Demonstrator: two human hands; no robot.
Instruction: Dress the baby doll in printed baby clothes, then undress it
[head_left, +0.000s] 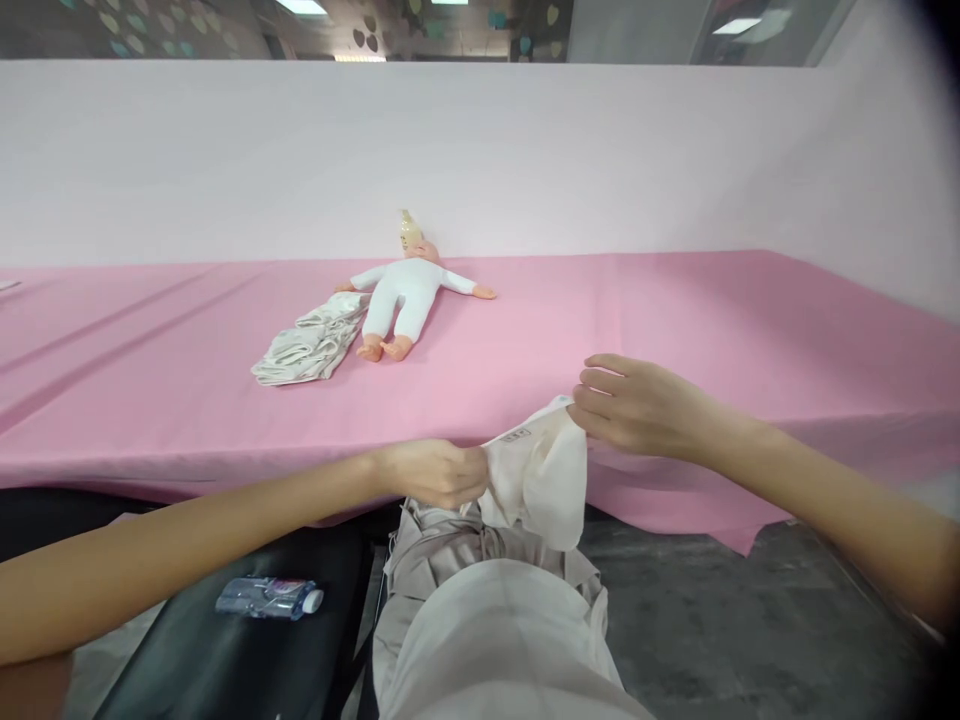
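A small white cloth item hangs between my two hands, above my lap and close to the table's front edge. It bears a small printed mark near its upper edge, and its lower part droops loosely. My left hand pinches its left upper corner, fingers closed. The right hand grips the opposite upper corner between thumb and fingers, the other fingers loosely bent. Whether the cloth is a garment or a plain piece, I cannot tell.
On the pink-covered table lies a baby doll in white, a pump bottle behind its head. Folded pale cloths are stacked at its left. A plastic water bottle lies on a black seat at my left.
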